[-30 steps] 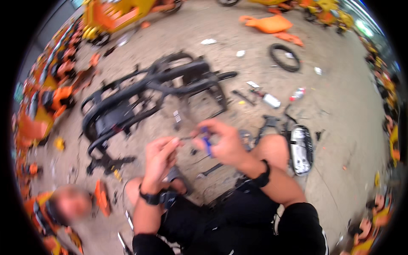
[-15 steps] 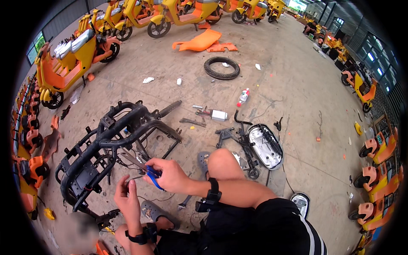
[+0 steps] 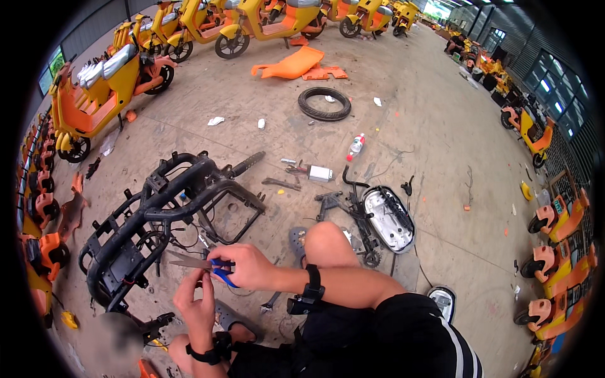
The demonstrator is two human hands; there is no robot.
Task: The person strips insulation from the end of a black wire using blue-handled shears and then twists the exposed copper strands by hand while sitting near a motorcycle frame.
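My right hand (image 3: 247, 268) is closed round the blue handles of a pair of scissors (image 3: 190, 261). The metal blades point left, slightly apart, just above my left fingertips. My left hand (image 3: 196, 301) is pinched right below the blades; a thin dark wire seems to be between its fingers, though little of it shows. Beyond both hands lies a black scooter frame (image 3: 148, 211) with loose wires inside and under it. The scissor tips are near the frame's right lower side, with no contact that I can make out.
A silver controller box (image 3: 320, 173), a plastic bottle (image 3: 356, 147), a tyre (image 3: 324, 104) and an orange body panel (image 3: 293, 63) lie on the floor ahead. Right of my knee are a white-lined black shell (image 3: 389, 219) and metal parts. Yellow scooters (image 3: 107, 104) stand around.
The scissors have swung from pointing up-left to nearly level, and my right hand has moved slightly left and down. My left hand has come closer under the blades.
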